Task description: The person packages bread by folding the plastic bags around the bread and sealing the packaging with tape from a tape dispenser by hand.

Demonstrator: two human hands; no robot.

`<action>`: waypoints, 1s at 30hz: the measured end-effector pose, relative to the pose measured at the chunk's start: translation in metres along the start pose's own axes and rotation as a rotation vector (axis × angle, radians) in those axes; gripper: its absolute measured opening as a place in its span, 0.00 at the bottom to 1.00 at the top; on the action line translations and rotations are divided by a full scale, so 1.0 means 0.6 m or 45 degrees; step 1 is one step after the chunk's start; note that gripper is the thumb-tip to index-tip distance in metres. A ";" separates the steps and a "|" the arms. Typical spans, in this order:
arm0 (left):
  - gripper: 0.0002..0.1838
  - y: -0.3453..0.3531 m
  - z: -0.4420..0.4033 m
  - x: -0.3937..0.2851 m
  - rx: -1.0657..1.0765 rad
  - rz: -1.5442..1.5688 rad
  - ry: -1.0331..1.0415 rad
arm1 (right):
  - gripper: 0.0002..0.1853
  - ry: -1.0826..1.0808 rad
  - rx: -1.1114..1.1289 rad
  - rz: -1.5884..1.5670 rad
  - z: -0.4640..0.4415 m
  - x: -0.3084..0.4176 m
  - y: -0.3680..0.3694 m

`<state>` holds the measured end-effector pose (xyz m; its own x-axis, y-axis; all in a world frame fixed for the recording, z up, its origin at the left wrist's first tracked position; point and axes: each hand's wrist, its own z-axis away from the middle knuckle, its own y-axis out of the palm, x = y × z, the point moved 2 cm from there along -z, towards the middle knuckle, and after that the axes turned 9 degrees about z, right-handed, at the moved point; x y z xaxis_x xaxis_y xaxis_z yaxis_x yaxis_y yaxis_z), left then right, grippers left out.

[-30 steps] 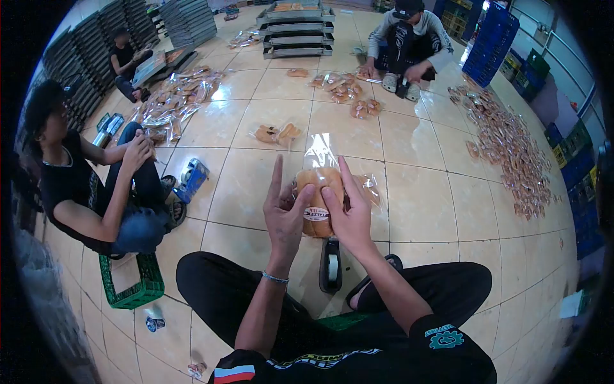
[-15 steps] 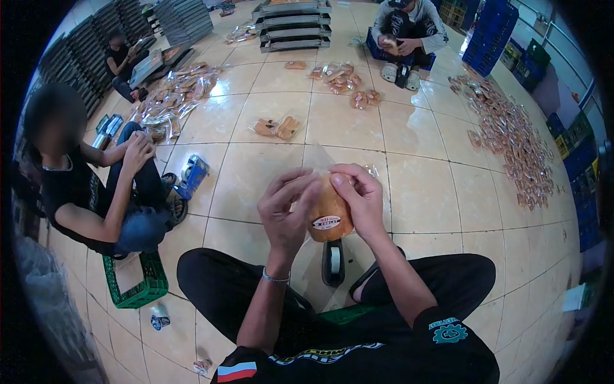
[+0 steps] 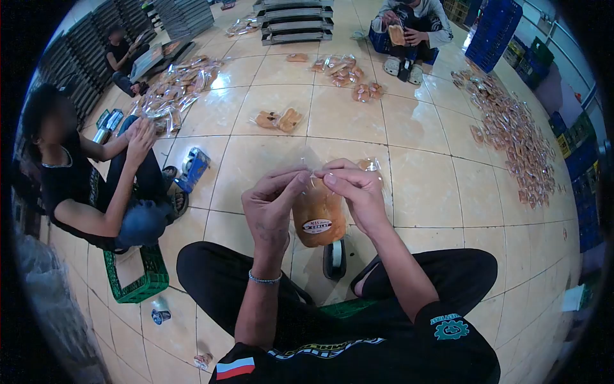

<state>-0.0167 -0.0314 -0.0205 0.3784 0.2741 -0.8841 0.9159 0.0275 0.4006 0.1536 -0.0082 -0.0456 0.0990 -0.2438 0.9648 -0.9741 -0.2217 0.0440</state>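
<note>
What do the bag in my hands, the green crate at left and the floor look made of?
Bag: seemingly thin, shiny clear plastic; the bread shows through. Green crate: probably rigid plastic, judging by openwork sides; finish unclear. Floor: likely glossy ceramic tile; bright reflections, grid of joints.

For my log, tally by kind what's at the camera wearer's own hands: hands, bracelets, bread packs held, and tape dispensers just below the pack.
Hands: 2 (left hand, right hand)
Bracelets: 1 (beaded bracelet, left wrist)
Bread packs held: 1 (bread pack)
Tape dispensers: 1 (black tape dispenser)
Total: 5
</note>
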 end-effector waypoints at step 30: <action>0.04 0.007 0.017 0.005 -0.011 -0.781 0.216 | 0.05 -0.037 0.009 0.638 -0.012 0.044 0.002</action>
<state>-0.0106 -0.0401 -0.0238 -0.2416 0.3543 -0.9034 0.9580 0.2354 -0.1639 0.1535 -0.0081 -0.0180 -0.3750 -0.3480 0.8592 -0.9020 -0.0769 -0.4249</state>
